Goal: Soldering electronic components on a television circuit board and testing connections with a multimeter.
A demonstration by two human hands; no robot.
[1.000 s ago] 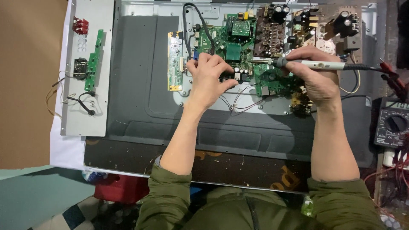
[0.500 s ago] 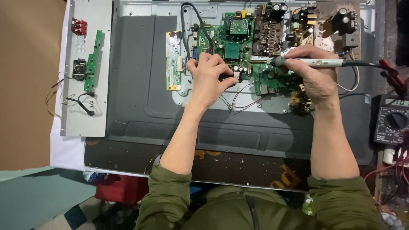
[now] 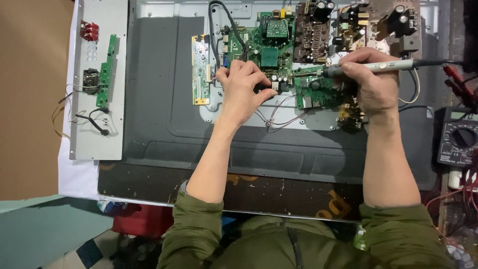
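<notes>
Little has moved since the earlier frames: both hands stay over the circuit boards, and the soldering iron tip sits at nearly the same spot, shifted only slightly.

Right hand (image 3: 373, 82): fingers curled closed round the grey soldering iron (image 3: 371, 67), held roughly level, tip pointing left, cord running off to the right. Tip rests at the far edge of the small green board (image 3: 316, 92); cannot tell whether it touches a joint.

Left hand (image 3: 244, 89): palm down, fingers bent and pinched on a small white connector (image 3: 274, 85) just left of the small green board. Whether it grips or only presses it cannot be told.

Main green board (image 3: 264, 47) lies far of the left hand, with the brown power board (image 3: 311, 32) to its right. Narrow green strip board (image 3: 200, 69) lies left of the left hand. Thin wires (image 3: 281, 117) loop out on the near side, between the two hands.

All boards are mounted on the grey metal back panel (image 3: 164, 99) of a flat screen, which lies on the dark table (image 3: 279, 192).

Left side: loose grey metal plate (image 3: 92, 129) carrying a thin green board (image 3: 104, 69), a red jack block (image 3: 89, 31) and black wire (image 3: 94, 122).

Right edge: black multimeter (image 3: 458, 137), with red leads (image 3: 460, 84) far of it.

Olive-green sleeves (image 3: 194, 234) in the near foreground.
</notes>
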